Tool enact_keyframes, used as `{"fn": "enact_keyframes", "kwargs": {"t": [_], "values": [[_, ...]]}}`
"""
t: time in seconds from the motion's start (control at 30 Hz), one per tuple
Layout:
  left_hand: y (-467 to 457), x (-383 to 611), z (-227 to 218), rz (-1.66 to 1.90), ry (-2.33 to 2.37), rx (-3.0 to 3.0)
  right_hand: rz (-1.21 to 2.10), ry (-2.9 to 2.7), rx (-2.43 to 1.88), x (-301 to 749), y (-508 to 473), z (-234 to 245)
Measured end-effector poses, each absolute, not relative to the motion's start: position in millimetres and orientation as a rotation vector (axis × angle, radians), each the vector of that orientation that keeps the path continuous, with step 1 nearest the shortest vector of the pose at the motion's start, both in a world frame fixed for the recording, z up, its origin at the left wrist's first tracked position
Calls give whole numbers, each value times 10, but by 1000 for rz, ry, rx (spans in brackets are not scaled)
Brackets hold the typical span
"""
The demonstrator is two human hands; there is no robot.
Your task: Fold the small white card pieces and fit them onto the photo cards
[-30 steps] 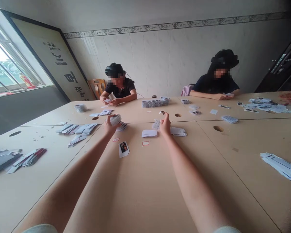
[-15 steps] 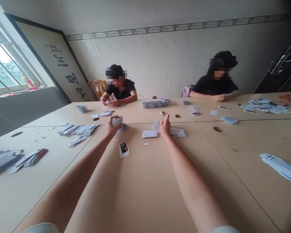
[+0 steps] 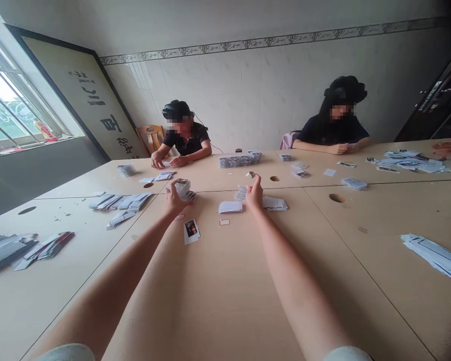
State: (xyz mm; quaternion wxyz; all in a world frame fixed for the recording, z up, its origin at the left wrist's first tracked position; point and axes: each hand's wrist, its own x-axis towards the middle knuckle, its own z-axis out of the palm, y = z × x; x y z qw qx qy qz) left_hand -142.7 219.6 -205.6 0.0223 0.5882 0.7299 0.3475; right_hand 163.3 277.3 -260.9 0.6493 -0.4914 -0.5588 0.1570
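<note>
My left hand (image 3: 175,203) curves around a small stack of clear-wrapped cards (image 3: 182,188), fingers on its far left side and thumb toward the front right. More wrapped cards lie under and beside that stack. My right hand (image 3: 254,193) is raised above the table, thumb and index finger pinching a small curled dark-and-white strip (image 3: 251,175). Behind its wrist, partly hidden, is a wrapped packet (image 3: 241,193). White cards (image 3: 230,207) are stacked to its left and another card pile (image 3: 275,203) to its right. A printed card (image 3: 191,228) rests on a white one nearer me.
Red-edged labels (image 3: 224,222) lie on the wooden table (image 3: 225,291). Rows of packed cards (image 3: 240,160) stand farther back. Card piles (image 3: 122,201) spread left, others (image 3: 434,254) right. The table has round holes (image 3: 337,198). Two people (image 3: 188,135) (image 3: 334,128) sit opposite, handling cards.
My left thumb has shifted down and outward along the stack. My right hand keeps its pinch, nearly still. The person across on the left has lowered a card toward the table.
</note>
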Motion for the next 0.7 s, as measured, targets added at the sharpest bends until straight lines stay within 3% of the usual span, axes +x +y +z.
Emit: {"fn": "enact_keyframes", "kwargs": {"t": [0.7], "values": [[2290,-1335,-2212,1200,2220,1907,347,-1253,-1163,1631,2713,-2575]]}}
